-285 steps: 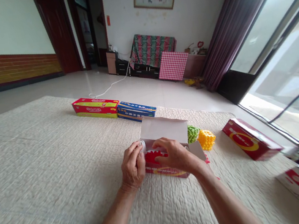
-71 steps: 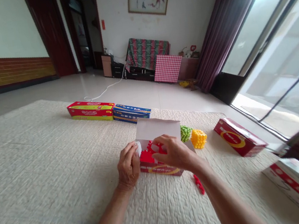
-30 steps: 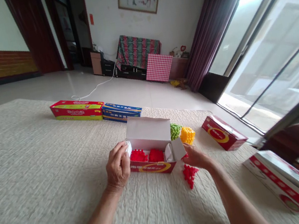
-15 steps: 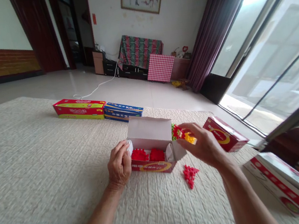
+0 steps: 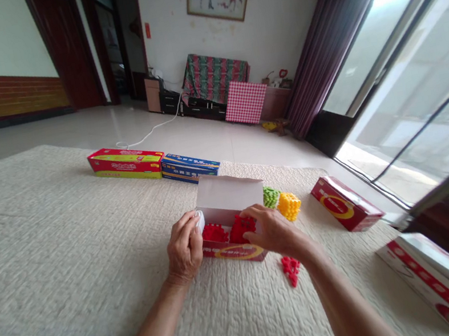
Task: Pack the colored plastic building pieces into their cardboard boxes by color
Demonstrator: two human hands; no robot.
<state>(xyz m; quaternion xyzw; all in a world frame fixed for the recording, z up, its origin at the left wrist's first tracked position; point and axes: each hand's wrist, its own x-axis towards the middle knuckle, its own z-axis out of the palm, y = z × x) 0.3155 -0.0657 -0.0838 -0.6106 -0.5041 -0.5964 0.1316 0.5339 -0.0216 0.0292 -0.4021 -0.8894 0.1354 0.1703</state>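
Red and lime-green, a long carton [image 5: 126, 163] lies on the cream quilted cover [image 5: 93, 260] at far left; a blue carton [image 5: 190, 165] stands end to end with it. Nearer, the left hand [image 5: 183, 249] has its fingers curled closed around a white piece [image 5: 200, 221] at the left end of a dark-red box [image 5: 233, 252] — flap or separate item, cannot tell. The box stands with its lid raised. Inside, at left, is a red studded toy block [image 5: 215, 233]. Beside it, the right hand [image 5: 273, 230] pinches a red plastic piece [image 5: 241, 227] between thumb and fingers, over the box's right part. Further right: a green studded block [image 5: 271, 197], a yellow studded cube [image 5: 290, 206] just beside it, and — nearer the right wrist — a red openwork piece [image 5: 291, 270] on the cover. Beyond lie a closed maroon carton [image 5: 346, 203] and a white-and-red carton [image 5: 444, 280].
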